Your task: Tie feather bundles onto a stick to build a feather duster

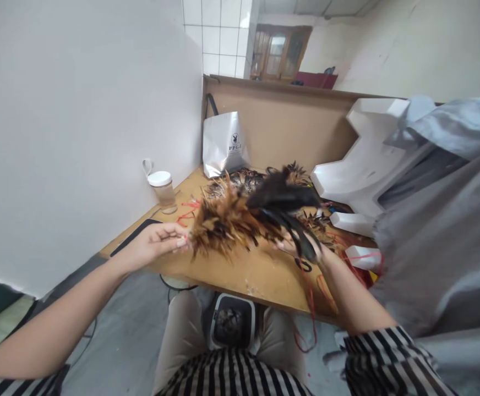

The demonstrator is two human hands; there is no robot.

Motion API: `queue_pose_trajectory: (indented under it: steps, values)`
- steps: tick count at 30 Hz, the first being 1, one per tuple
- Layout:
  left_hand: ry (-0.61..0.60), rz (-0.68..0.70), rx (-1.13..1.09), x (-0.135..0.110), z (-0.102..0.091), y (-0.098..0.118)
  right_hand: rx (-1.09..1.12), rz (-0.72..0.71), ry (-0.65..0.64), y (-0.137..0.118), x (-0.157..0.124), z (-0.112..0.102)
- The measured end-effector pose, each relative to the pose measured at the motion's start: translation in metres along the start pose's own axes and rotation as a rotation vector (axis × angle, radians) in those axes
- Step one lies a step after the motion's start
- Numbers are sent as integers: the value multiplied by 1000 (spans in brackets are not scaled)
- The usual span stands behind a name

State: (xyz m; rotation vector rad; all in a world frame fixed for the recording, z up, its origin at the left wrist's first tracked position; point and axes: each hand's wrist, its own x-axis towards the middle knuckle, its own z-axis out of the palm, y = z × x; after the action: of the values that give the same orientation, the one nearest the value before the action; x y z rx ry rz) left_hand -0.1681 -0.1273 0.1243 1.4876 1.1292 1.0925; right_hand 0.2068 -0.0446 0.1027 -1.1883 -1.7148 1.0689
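Note:
A bundle of brown and black feathers is held up over the front of the wooden table. My left hand is closed, pinching the bundle's left end between thumb and fingers, with a bit of red string by the fingertips. At the other end, long black feathers droop over my right hand. Its fingers are partly hidden and look closed on the bundle's underside. Red string hangs below the right hand over the table edge.
More feathers lie at the table's back, near a silver bag. A lidded cup stands left, by a dark flat object. White foam pieces and grey cloth crowd the right. A bin sits between my knees.

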Motion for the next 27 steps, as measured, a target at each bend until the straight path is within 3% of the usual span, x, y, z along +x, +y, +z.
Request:
queue_pose_trajectory:
  steps: [2,4,7,10,13,15,17,20,23,27]
  values:
    - [91,-35,-141,4,-2,-8,-58,85,-262,6,-26,-6]
    - [180,-41,-219,10,-3,-15,-123,134,-338,11,-57,-19]
    - [247,-46,-258,18,-1,-23,-244,194,-322,18,-110,-54]
    - [266,-54,-324,26,14,-32,-340,259,-282,22,-152,-91]
    - [236,-65,-429,37,50,-42,-490,187,-41,20,-164,-98]
    - [199,-72,-500,43,84,-46,-534,113,138,14,-152,-77]
    - [158,-82,-553,47,118,-49,-424,56,186,8,-128,-39]
    - [98,-88,-586,48,156,-50,-170,-55,160,4,-86,28]
    - [94,-76,-590,46,170,-52,99,-106,119,8,-55,80]
    - [179,-46,-576,44,163,-59,289,-20,94,17,-40,111]
